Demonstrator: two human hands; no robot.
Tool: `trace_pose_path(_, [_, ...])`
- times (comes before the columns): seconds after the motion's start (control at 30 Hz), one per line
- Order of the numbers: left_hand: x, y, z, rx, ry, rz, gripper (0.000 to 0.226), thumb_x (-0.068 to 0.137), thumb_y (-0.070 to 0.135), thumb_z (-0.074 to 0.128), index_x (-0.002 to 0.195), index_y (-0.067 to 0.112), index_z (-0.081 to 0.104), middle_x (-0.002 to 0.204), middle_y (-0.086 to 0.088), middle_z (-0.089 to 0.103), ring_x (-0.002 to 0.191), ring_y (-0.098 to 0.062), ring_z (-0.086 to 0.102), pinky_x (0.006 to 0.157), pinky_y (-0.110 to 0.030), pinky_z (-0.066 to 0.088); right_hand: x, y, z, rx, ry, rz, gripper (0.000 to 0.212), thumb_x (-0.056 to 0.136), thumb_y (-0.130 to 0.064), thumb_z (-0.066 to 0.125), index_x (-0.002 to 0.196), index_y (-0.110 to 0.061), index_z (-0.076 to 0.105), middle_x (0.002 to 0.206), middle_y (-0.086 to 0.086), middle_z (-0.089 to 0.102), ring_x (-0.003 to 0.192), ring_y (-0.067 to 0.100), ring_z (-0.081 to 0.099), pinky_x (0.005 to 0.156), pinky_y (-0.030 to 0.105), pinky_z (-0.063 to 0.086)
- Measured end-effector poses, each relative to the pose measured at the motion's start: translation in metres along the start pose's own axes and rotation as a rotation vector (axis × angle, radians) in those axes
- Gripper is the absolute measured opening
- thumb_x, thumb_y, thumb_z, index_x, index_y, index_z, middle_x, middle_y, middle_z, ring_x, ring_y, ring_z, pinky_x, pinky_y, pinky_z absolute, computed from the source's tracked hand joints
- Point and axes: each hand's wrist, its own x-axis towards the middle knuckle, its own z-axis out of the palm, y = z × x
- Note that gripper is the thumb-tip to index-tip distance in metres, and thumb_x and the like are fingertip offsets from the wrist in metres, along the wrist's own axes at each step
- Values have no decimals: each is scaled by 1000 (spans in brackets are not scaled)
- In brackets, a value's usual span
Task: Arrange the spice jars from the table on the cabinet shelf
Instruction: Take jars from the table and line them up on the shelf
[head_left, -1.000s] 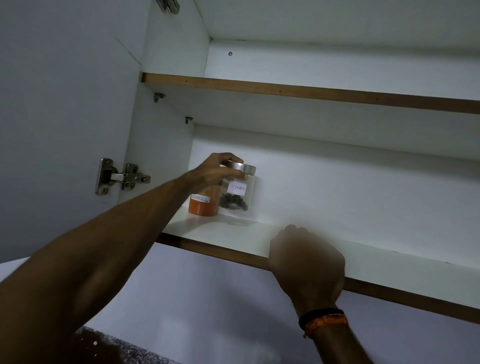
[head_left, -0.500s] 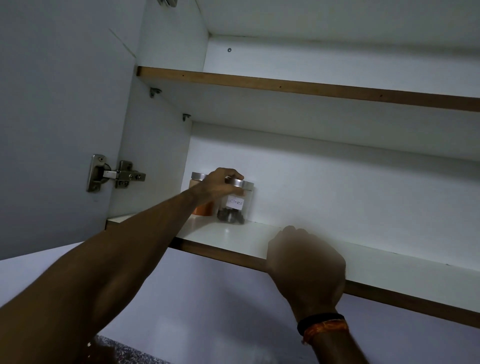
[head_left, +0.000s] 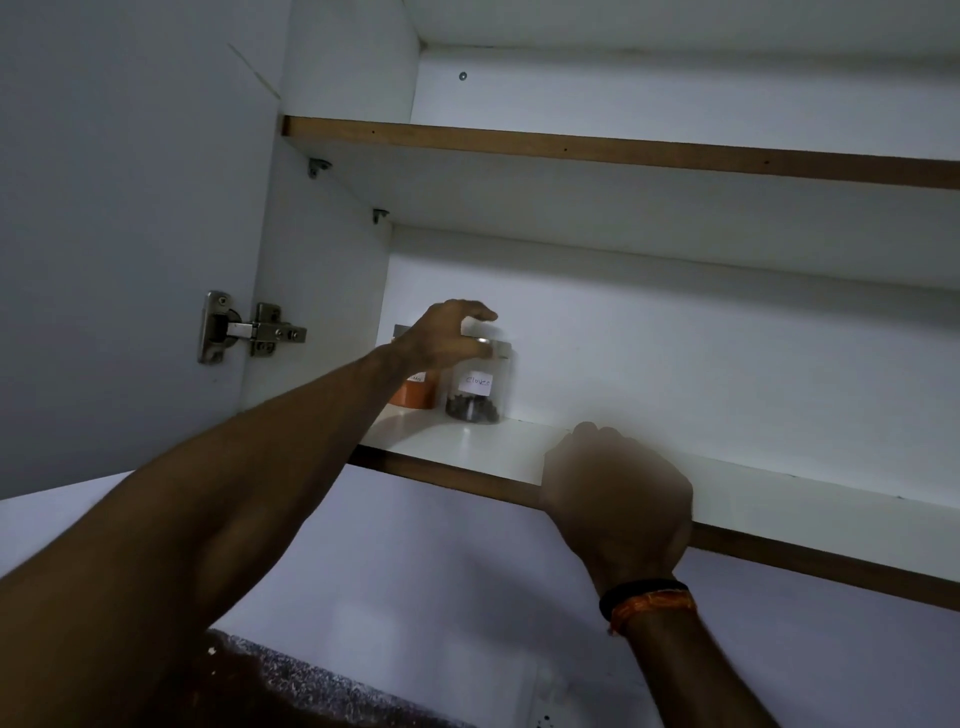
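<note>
On the lower cabinet shelf (head_left: 509, 457), far left corner against the back wall: two spice jars standing upright, just beside each other. Clear cloves jar (head_left: 475, 387), metal lid, white handwritten label reading "Cloves", dark cloves at the bottom, mostly empty above. Left of it the orange powder jar (head_left: 415, 393), also labelled, mostly hidden behind the wrist; cannot tell if the two jars touch. Left hand (head_left: 447, 338) is over the cloves jar lid, fingers spread and lifted, thumb down near the lid rim; index finger arches above the lid with a visible gap under it. Grip is loose, fingers not wrapped on the jar; thumb tip looks to be at the lid edge, contact there unclear. Right hand (head_left: 615, 493) is at the front edge of the same shelf, well right of the jars, seen from the back, blurred; fingers curl over the brown edge strip onto the shelf board, gripping it. Black and orange wristbands (head_left: 644, 603) on that wrist. Upper shelf (head_left: 623, 150) above, brown edge. Cabinet door (head_left: 114, 234) stands open at left, metal hinge (head_left: 249, 330) on it. Speckled dark countertop (head_left: 311, 686) at bottom of frame, below the left forearm.
</note>
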Motion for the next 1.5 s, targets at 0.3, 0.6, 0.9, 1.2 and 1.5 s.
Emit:
trace_pose_path(0.3, [-67,36,-34,10,-71,22,35,83,23,76,115,13,71,112,0,72,102,-15,67,93,-36,56,4,-4,-7,-39,-102,73,29,83,-25,51,56,-16,54,50,3,53,43,25,46,50,24,22])
trace_pose_path(0.6, [-162,91,-44,86,-110,189,35,85,16,72,120,9,68,114,0,72,96,-6,62,83,-14,52,-2,-10,-27,72,-300,95,28,83,-18,51,62,-5,63,65,14,59,60,34,54,58,33,33])
trace_pose_path(0.9, [-284,114,-21,13,2,191,37,89,19,70,125,8,65,122,-5,68,109,-19,62,93,-32,51,-93,-62,-86,390,-201,108,28,77,-7,62,103,-13,72,106,8,62,99,29,54,82,38,42])
trace_pose_path(1.2, [-437,75,37,-140,-261,-244,26,87,10,70,113,7,70,105,-6,74,93,-18,70,84,-34,58,-227,-90,-117,612,-715,252,18,81,-4,58,89,-12,71,94,6,66,93,27,59,79,35,48])
trace_pose_path(1.5, [-576,27,84,-38,-658,-531,10,88,16,67,96,11,71,95,-4,72,87,-17,66,82,-35,53,-370,-118,-157,608,-1358,222,19,89,-9,55,98,-15,70,105,6,66,97,24,62,82,33,50])
